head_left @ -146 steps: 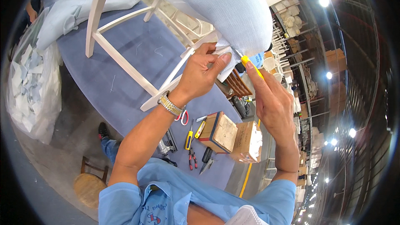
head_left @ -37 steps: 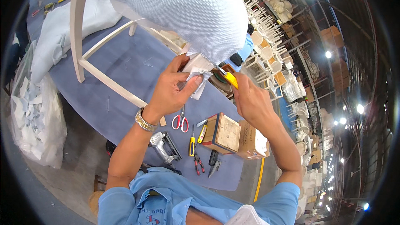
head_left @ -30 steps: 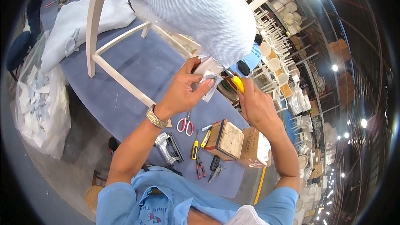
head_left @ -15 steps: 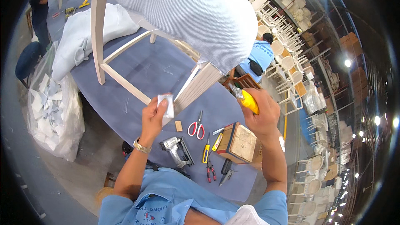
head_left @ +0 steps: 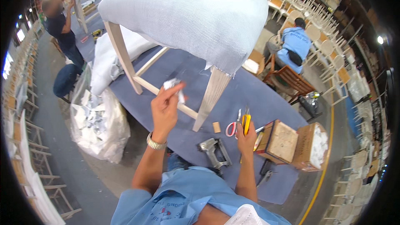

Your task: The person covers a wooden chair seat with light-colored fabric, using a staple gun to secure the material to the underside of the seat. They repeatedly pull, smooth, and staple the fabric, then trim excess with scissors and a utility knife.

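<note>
My left hand [head_left: 164,110] is closed on a small crumpled white scrap [head_left: 173,85], slightly blurred, in front of the chair's lower rail. The chair [head_left: 212,98] stands on the cloth-covered table, with bare pale wood legs and a seat wrapped in light grey-blue woven fabric [head_left: 187,12]. A frayed fabric edge shows at the top of its near leg. Low over the table, my right hand [head_left: 246,139] grips a yellow-handled tool [head_left: 246,123] with a metal end; its exact kind is unclear. Red-and-white-handled scissors [head_left: 230,129] lie beside that hand, partly hidden by it.
A staple gun [head_left: 213,153] and a small wood block [head_left: 216,127] lie near me. Two boxes [head_left: 287,141] [head_left: 310,146] stand at right. A clear bag of scraps [head_left: 100,129] is left of the table. One person [head_left: 62,29] works far left, another [head_left: 295,43] sits far right.
My right hand has come down to the table beside the scissors, still holding the yellow-handled tool. My left hand keeps the white scrap, now away from the near leg. The view has shifted.
</note>
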The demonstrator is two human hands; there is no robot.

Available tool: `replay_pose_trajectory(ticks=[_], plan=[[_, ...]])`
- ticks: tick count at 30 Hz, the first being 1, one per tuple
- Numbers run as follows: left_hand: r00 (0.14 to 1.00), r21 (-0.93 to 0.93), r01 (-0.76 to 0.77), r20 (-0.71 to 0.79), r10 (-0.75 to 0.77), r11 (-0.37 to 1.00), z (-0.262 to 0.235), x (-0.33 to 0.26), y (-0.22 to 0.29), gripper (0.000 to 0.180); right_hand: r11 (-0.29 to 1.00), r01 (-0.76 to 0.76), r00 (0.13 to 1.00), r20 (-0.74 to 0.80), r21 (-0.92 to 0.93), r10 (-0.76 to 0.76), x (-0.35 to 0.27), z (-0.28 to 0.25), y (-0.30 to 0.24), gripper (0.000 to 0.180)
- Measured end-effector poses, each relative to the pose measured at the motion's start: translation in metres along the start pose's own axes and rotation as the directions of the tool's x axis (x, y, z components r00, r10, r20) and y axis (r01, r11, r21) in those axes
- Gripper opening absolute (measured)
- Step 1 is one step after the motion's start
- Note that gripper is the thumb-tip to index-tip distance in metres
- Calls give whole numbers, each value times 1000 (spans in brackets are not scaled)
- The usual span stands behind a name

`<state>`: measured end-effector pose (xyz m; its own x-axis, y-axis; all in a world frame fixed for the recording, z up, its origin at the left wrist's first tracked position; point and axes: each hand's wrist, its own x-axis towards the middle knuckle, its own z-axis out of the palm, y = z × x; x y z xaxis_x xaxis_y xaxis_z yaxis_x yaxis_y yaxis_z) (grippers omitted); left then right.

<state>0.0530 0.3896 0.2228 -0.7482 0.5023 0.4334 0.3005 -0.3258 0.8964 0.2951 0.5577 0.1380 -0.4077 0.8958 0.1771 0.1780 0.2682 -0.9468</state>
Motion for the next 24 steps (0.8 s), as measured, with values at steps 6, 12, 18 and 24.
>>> replay_pose_trajectory(ticks=[6,12,18,24], plan=[[983,113,-21,186,0,993,38,61,35,66,866,-468,884,72,174,463,-111,-33,112,17],[940,58,80,327,-95,995,57,76,37,72,896,-441,897,-20,42,442,-113,-73,121,12],[855,75,81,508,-108,994,62,78,56,62,921,-345,937,-18,-181,348,-89,-71,137,20],[882,-212,297,435,-182,931,48,84,26,59,907,-213,952,132,-364,276,-70,-45,112,29]])
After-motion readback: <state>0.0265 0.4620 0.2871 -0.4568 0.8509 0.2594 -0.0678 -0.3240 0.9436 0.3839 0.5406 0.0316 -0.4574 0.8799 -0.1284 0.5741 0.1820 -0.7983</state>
